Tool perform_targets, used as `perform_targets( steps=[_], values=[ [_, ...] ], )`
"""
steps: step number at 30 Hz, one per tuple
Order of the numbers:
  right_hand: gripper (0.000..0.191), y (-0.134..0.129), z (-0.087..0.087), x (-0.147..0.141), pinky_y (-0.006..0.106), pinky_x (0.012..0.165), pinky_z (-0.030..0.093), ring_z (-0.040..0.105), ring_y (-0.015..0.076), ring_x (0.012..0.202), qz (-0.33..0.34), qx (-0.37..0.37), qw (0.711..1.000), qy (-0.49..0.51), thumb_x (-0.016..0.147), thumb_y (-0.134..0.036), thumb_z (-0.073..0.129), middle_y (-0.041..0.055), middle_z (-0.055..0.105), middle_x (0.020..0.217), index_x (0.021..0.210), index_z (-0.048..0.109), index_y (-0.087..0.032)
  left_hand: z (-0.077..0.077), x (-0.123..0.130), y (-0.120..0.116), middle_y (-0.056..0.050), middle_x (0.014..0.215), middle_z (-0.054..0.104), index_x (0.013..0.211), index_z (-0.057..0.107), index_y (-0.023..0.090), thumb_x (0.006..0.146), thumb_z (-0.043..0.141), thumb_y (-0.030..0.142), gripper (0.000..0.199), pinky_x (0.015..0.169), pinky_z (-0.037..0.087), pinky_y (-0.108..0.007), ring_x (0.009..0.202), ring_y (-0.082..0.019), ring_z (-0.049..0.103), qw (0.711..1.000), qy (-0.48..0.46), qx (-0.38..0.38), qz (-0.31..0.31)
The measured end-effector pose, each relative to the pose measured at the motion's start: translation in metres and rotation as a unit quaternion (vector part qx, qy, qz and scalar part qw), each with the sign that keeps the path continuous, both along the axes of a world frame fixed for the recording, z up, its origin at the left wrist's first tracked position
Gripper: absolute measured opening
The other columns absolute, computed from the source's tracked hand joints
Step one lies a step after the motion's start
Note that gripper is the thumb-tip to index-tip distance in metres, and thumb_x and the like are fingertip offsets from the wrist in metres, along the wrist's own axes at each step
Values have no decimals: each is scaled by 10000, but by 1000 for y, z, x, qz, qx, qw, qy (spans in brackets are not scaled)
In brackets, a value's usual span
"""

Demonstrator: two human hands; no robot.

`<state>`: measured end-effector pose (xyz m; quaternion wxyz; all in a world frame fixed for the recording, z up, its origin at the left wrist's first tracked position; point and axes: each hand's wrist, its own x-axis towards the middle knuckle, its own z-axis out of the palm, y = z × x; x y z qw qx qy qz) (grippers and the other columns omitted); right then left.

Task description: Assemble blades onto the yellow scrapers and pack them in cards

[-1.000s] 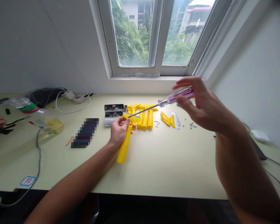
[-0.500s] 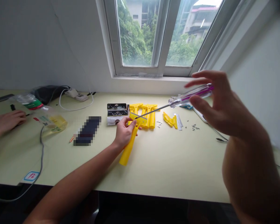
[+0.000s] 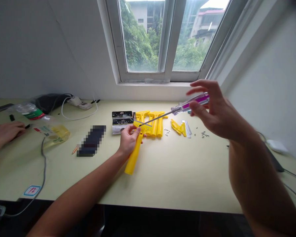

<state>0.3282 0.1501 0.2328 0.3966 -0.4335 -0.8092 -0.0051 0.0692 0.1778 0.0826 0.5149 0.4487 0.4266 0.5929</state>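
Note:
My left hand (image 3: 128,140) is closed around the neck of a yellow scraper (image 3: 133,157), whose handle slants down toward the table's front edge. A metal blade strip shows across its head. My right hand (image 3: 212,110) grips a screwdriver (image 3: 187,103) with a clear and purple handle between thumb and fingers, other fingers raised. The screwdriver's shaft reaches down left, and its tip meets the scraper head near my left thumb. Whether a screw sits under the tip is too small to tell. Behind lie several more yellow scrapers (image 3: 159,126).
Small white nuts (image 3: 167,131), yellow plastic pieces (image 3: 177,127), blades (image 3: 187,129) and screws (image 3: 204,134) lie right of the scrapers. Black-and-white boxes (image 3: 122,122) stand left of them. Further left are a blurred-out dark object (image 3: 91,141), a bottle (image 3: 34,112) and another person's hand (image 3: 8,133).
My right hand and the screwdriver handle have shifted left and slightly down in view, with the tip still at the scraper head. The whole view has shifted a little.

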Motion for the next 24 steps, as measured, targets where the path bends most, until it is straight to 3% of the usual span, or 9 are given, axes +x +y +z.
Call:
perform_targets(
  steps=[2, 6, 10, 14, 16, 18, 21, 24],
  values=[
    [496, -3, 1, 1, 360, 625, 558, 670, 202, 753, 39, -19, 999, -16, 885, -408, 570, 67, 635, 1138, 1340, 422, -278, 1, 1, -1, -38, 880, 637, 894, 537, 150, 730, 744, 402, 365, 418, 539, -247, 645, -193, 702, 1000, -7, -5, -2],
    [338, -10, 3, -1, 348, 569, 525, 636, 190, 625, -43, 30, 999, -11, 890, -438, 577, 18, 673, 832, 1188, 544, -282, 3, 1, -2, -36, 878, 632, 893, 536, 149, 741, 737, 396, 353, 422, 540, -248, 654, -197, 704, 1000, -11, -2, -8],
    [440, -13, 5, -2, 350, 599, 535, 662, 208, 744, 39, -14, 999, -25, 890, -438, 569, 40, 677, 1030, 1295, 450, -313, 3, 1, -3, -40, 883, 632, 897, 533, 147, 740, 740, 394, 358, 419, 539, -247, 654, -199, 704, 1000, -13, -6, -8],
    [353, -10, 4, 1, 355, 577, 515, 658, 212, 703, -56, 33, 998, -22, 879, -447, 587, 29, 683, 943, 1191, 536, -291, 2, 2, -4, -51, 912, 643, 901, 532, 146, 749, 731, 407, 361, 425, 543, -246, 659, -194, 704, 1000, -1, 0, -21],
    [438, -7, 3, 2, 359, 591, 532, 663, 214, 735, -13, 4, 1000, -15, 868, -435, 598, 40, 670, 1042, 1270, 484, -302, 2, 2, -4, -49, 900, 647, 899, 528, 148, 752, 728, 413, 362, 426, 543, -246, 656, -193, 703, 1000, 2, 1, -19],
    [456, -6, 3, 3, 362, 608, 546, 666, 216, 744, 18, -16, 1000, -16, 849, -431, 627, 33, 673, 1012, 1269, 491, -315, 2, 2, -3, -44, 876, 649, 896, 524, 152, 751, 729, 413, 362, 422, 542, -246, 649, -194, 702, 1000, -1, 2, -15],
    [356, -5, 3, 2, 376, 612, 543, 665, 223, 706, -42, 30, 999, 2, 845, -415, 644, 14, 671, 834, 1175, 566, -308, 1, 1, -2, -34, 840, 650, 891, 523, 157, 749, 729, 416, 360, 419, 541, -247, 642, -194, 702, 1000, 0, 8, -15],
    [453, -7, 3, 0, 375, 612, 548, 675, 225, 755, 18, -4, 1000, 4, 857, -403, 627, 39, 677, 994, 1281, 495, -313, 1, 1, -1, -29, 830, 646, 877, 519, 159, 740, 735, 416, 362, 413, 541, -246, 632, -189, 699, 1000, 3, 9, -6]
  ],
)
